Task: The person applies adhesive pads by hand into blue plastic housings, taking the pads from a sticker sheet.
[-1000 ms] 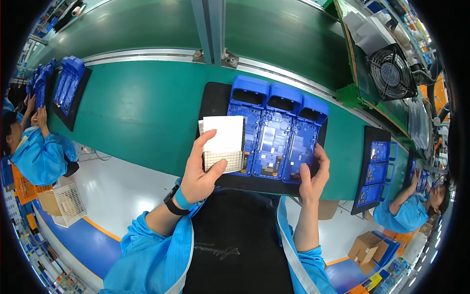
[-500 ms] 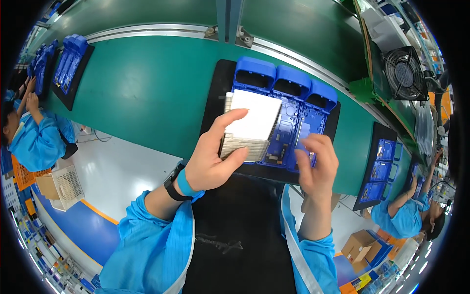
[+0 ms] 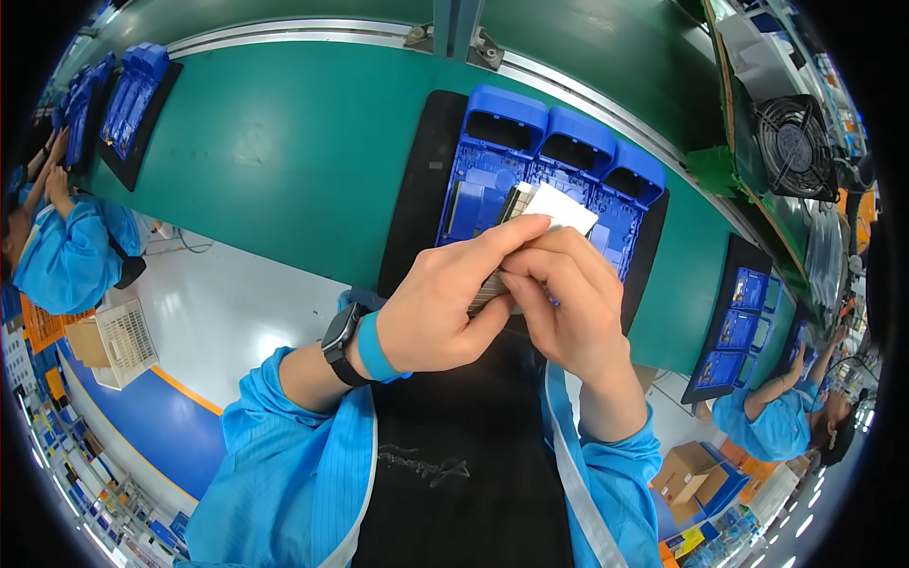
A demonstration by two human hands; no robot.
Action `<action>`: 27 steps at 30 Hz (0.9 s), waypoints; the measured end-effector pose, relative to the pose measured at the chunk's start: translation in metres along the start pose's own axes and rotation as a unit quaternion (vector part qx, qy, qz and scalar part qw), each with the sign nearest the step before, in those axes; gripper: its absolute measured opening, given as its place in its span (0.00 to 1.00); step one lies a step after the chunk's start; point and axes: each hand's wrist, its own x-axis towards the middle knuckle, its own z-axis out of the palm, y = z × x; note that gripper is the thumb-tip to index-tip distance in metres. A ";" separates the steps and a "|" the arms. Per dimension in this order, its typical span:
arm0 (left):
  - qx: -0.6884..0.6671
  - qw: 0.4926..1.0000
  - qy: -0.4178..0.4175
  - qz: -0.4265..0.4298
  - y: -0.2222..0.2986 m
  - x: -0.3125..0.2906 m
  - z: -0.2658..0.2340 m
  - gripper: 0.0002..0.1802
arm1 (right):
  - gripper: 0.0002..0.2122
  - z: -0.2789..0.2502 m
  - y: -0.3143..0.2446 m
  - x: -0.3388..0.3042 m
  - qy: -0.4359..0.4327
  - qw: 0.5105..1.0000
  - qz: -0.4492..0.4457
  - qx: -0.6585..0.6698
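Head view: stack [image 3: 567,205] of white sheet and gridded backing is up in both hands, above the near part of the three blue housings [image 3: 579,137], hiding part of them; it sits askew to their rows. Left hand [image 3: 440,298] carries it, fingers closed on it, index stretched across the upper face, thumb along the near side; looks like the steadying grip, thumb and index bracing it from two sides. Right hand [image 3: 576,308] comes in from the other side, fingers bent and bunched, tips pressed together at the stack's near edge beside the left index; whether anything is pinched there cannot be told, the hands cover it. Meeting that close probably keeps the stack from swinging under the right hand's touch. Housings lie side by side, open faces up, hoods at the far end, on a black mat [image 3: 409,204] on the green table [image 3: 284,142]; the row likely leaves each open face within reach, and the mat likely cushions them and holds them as one set. To the right, a second mat [image 3: 704,377] bears three blue frames [image 3: 737,324], well apart from the hands, perhaps spaced so to leave elbow room.
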 end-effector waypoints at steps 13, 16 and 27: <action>0.004 0.998 -0.026 -0.057 0.005 0.006 0.008 0.39 | 0.12 -0.001 0.013 -0.013 -0.051 0.996 -0.016 -0.069; -0.030 0.988 -0.055 -0.143 0.005 0.002 0.005 0.39 | 0.12 -0.005 0.016 -0.017 -0.057 0.998 -0.017 0.017; -0.063 0.978 0.157 -0.124 -0.034 -0.032 -0.014 0.40 | 0.03 -0.085 0.059 -0.046 -0.125 0.964 0.217 -0.093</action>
